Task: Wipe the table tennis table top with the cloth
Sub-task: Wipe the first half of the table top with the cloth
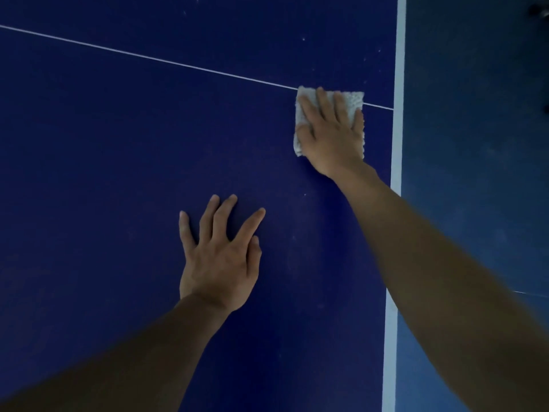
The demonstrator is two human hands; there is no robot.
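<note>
A dark blue table tennis table top [118, 144] fills most of the view. A folded white cloth [352, 101] lies on it near the right edge, over the thin white centre line [178, 63]. My right hand [329, 135] presses flat on the cloth with straight, spread fingers. My left hand [218, 257] rests flat on the bare table surface, lower and to the left, fingers spread and holding nothing.
A broad white border stripe [398, 144] marks the table's right edge. Beyond it lies a blue floor [475, 144]. Small pale specks dot the table surface around the hands. A dark object [539, 10] shows at the top right corner.
</note>
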